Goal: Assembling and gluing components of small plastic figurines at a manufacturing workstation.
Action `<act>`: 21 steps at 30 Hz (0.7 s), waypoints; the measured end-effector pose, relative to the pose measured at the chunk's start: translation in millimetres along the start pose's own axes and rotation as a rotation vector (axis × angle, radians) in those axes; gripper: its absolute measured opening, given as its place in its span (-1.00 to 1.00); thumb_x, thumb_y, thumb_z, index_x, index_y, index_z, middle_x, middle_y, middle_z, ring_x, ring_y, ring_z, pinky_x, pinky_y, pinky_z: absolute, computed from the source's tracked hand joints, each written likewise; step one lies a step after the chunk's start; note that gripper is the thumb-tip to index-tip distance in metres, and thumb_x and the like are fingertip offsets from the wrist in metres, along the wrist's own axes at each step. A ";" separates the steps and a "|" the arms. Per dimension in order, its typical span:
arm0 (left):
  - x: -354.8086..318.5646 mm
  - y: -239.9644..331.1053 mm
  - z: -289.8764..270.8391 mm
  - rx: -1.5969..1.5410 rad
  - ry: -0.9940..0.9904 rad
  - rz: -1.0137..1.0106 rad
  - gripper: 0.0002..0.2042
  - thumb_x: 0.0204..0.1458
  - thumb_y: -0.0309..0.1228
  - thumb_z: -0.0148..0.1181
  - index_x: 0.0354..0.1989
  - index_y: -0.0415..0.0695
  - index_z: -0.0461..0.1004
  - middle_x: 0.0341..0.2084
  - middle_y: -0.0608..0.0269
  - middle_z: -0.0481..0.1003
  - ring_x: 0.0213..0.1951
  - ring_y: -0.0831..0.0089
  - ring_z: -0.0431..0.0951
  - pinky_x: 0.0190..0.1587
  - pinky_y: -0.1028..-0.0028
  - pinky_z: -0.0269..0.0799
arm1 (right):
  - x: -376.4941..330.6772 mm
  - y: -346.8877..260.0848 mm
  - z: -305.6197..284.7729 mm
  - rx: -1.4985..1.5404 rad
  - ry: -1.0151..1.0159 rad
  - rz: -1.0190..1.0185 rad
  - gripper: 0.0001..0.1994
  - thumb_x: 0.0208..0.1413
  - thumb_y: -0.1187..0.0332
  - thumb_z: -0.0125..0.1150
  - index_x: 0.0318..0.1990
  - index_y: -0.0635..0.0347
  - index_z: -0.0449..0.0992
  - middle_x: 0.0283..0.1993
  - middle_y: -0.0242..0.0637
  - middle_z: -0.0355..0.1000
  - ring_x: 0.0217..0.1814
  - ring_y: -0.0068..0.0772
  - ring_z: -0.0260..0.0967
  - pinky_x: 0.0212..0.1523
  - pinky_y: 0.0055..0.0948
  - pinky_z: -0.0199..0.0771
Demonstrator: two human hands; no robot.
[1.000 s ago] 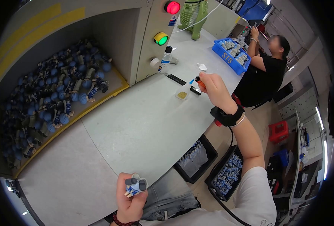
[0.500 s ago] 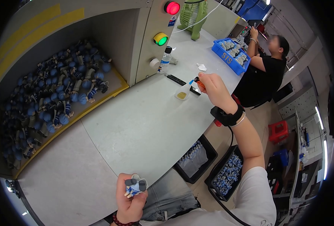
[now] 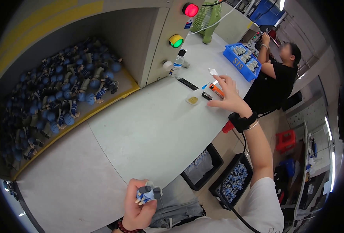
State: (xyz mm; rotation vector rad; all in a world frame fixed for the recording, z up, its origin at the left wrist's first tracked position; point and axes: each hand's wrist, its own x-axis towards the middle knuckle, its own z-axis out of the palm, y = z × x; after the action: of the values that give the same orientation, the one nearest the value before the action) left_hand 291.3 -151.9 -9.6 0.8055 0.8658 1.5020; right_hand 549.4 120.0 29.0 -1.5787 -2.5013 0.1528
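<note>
My left hand is close to my body at the table's near edge, closed around a small blue and white figurine with dark feet sticking up. My right hand is stretched far out over the white table, fingers spread, just above an orange tool and a small black block. A small clear dish with a yellow pad lies just left of that hand. The hand holds nothing. A black wrist strap with a cable wraps my right wrist.
A large heap of blue figurines fills a machine bay at left. A control post carries a red lamp and a green button; a bottle stands beside it. Another person works at a blue tray. Black bins sit below.
My right hand has opened its fingers and drawn slightly back from the orange tool, which now lies on the table. My left hand with the figurine has stayed put.
</note>
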 end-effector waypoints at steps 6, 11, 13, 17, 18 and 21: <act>-1.0 -3.2 1.0 0.017 0.014 -0.020 -0.81 -0.12 -0.56 -0.04 -0.30 -0.18 0.18 -0.52 0.37 0.23 -0.54 0.67 0.19 -0.51 0.68 0.17 | 15.1 -24.9 18.2 0.224 0.022 -0.205 -0.46 -0.30 0.05 0.27 -0.14 0.14 0.40 0.06 -0.16 0.14 0.16 -0.08 -0.06 0.11 -0.21 0.00; -3.6 -7.1 0.8 -0.032 0.073 0.007 -0.82 -0.09 -0.51 -0.05 -0.28 -0.24 0.22 -0.51 0.28 0.30 -0.54 0.59 0.27 -0.49 0.62 0.23 | 35.9 -8.7 -10.9 1.153 0.138 0.123 -0.83 -0.07 0.30 0.10 -0.40 0.21 0.40 -0.04 -0.33 0.29 -0.12 -0.40 0.28 -0.10 -0.40 0.19; -1.9 -7.1 -6.8 0.015 0.010 -0.038 -0.80 -0.14 -0.60 -0.10 -0.29 -0.24 0.17 -0.51 0.31 0.27 -0.53 0.66 0.22 -0.51 0.66 0.18 | 48.5 17.8 -16.0 1.148 0.194 0.296 -0.84 -0.04 0.30 0.06 -0.36 0.20 0.38 -0.09 -0.30 0.30 -0.14 -0.40 0.30 -0.18 -0.43 0.23; -4.1 -6.9 -12.9 0.054 -0.040 -0.070 -0.76 -0.19 -0.68 -0.14 -0.28 -0.24 0.12 -0.51 0.35 0.25 -0.53 0.74 0.17 -0.53 0.71 0.12 | 73.0 65.5 -2.0 1.183 0.157 0.665 -0.78 0.03 0.26 -0.01 -0.23 0.17 0.29 -0.23 -0.22 0.30 -0.23 -0.33 0.37 -0.41 -0.56 0.33; -5.2 -4.0 -11.8 0.057 -0.035 -0.065 -0.76 -0.19 -0.68 -0.14 -0.28 -0.24 0.12 -0.51 0.35 0.25 -0.53 0.74 0.17 -0.53 0.71 0.12 | 80.6 81.2 4.1 1.266 0.120 0.597 -0.77 0.05 0.26 -0.04 -0.20 0.19 0.24 -0.20 -0.11 0.32 -0.26 -0.25 0.39 -0.41 -0.55 0.42; 2.4 -8.1 -6.4 0.028 -0.032 -0.139 -0.76 -0.18 -0.68 -0.13 -0.28 -0.24 0.11 -0.51 0.35 0.25 -0.53 0.74 0.18 -0.52 0.71 0.12 | 71.8 92.2 -8.1 1.394 0.107 0.582 -0.78 0.06 0.31 -0.06 -0.20 0.23 0.22 -0.18 -0.03 0.33 -0.23 -0.20 0.40 -0.29 -0.49 0.46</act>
State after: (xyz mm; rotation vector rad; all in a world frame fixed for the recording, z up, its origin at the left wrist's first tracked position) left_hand 289.4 -149.5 -19.8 0.7721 0.9027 1.3546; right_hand 602.4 224.4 27.0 -1.3818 -1.0847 1.4166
